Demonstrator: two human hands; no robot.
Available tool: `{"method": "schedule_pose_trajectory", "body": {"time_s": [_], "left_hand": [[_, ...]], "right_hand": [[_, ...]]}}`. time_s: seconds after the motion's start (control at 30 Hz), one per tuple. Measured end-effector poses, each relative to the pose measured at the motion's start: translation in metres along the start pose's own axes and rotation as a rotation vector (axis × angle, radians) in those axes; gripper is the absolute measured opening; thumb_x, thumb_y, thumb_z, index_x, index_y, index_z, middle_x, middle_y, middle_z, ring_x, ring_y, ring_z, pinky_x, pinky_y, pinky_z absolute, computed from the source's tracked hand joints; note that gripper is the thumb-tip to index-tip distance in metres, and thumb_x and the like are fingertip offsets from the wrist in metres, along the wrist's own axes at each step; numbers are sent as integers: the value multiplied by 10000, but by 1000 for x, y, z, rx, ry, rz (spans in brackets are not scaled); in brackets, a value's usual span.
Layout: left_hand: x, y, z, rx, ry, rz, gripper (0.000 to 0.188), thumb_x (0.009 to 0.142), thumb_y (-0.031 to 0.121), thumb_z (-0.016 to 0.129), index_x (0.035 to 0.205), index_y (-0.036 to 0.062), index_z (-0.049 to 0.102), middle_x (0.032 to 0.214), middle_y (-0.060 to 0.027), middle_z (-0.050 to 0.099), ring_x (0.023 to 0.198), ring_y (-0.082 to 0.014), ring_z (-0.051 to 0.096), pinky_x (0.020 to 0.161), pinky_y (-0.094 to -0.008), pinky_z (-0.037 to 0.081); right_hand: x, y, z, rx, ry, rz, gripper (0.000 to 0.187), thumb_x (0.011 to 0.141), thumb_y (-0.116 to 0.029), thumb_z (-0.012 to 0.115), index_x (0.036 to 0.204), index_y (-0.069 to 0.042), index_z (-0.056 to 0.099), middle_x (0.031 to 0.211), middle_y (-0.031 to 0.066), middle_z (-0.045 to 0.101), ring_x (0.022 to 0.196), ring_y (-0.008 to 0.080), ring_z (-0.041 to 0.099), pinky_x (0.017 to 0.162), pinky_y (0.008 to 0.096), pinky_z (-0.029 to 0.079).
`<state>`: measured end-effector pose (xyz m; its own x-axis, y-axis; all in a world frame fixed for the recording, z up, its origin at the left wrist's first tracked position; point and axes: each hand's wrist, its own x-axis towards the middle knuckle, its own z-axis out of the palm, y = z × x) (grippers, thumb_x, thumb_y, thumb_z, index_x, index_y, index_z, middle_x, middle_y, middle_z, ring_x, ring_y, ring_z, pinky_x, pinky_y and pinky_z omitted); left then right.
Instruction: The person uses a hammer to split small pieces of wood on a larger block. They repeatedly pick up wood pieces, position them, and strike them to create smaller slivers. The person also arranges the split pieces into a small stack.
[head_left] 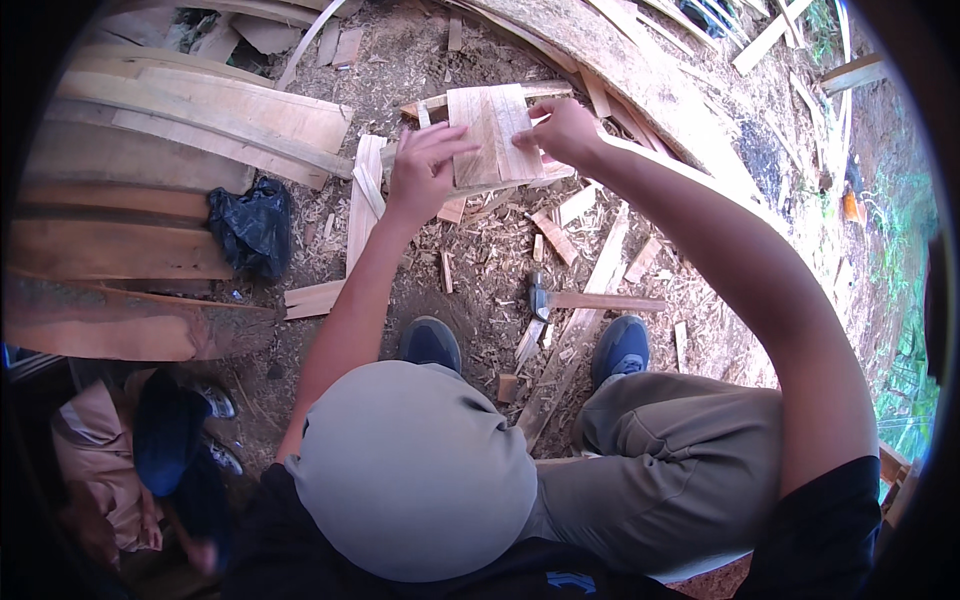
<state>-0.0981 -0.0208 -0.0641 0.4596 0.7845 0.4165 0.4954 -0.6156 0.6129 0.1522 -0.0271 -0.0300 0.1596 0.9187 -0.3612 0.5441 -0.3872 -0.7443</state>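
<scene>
In front of me a small pale wooden panel (487, 135), which looks like strips set side by side, rests across narrow wood pieces above the ground. My left hand (425, 170) is open, its fingers stretched out over the panel's left edge. At the right edge my right hand (563, 132) is closed, with bent fingers gripping the panel's side; the underside of that grip is hidden. A hammer (595, 300) with a wooden handle lies on the ground between the panel and my right shoe.
Stacked planks (200, 120) fill the left side, with a black plastic bag (250, 228) on them. Offcuts and shavings (470, 270) litter the dirt. Long curved boards (640, 60) lie at the far right. Another person (140, 460) sits at the lower left.
</scene>
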Motion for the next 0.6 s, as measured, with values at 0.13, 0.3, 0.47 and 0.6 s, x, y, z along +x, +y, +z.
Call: {"method": "schedule_pose_trajectory", "body": {"time_s": [0.13,0.3,0.47,0.6], "left_hand": [[4,18,13,184,182,-213,355,869,256,726,1214,182,696,1118,-4,710,1180,-243,593,1079,-540,322],[27,32,7,421,93,-425,573,840,496,767,1309,204,615,1037,41,693,1132,-222,548,991,-464,278],[38,37,-2,393,-71,-506,619,827,501,785,1317,158,625,936,40,720,1112,-240,557,970,-462,292],[35,31,-6,374,-59,-518,636,818,520,788,1324,166,635,869,46,734,1107,-249,569,973,-462,293]], "right_hand": [[0,-2,1,-14,-22,-8,627,751,-242,911,1271,17,674,1065,176,757,818,222,765,764,323,617],[3,1,2,-2,-17,-28,634,745,-244,911,1271,18,674,1066,179,756,825,227,766,773,330,615],[2,2,0,13,-20,6,636,742,-243,907,1267,26,670,1056,182,755,829,235,765,770,335,611],[1,-3,1,-1,-15,-14,624,746,-239,904,1256,33,670,1048,180,754,826,236,763,754,337,612]]}}
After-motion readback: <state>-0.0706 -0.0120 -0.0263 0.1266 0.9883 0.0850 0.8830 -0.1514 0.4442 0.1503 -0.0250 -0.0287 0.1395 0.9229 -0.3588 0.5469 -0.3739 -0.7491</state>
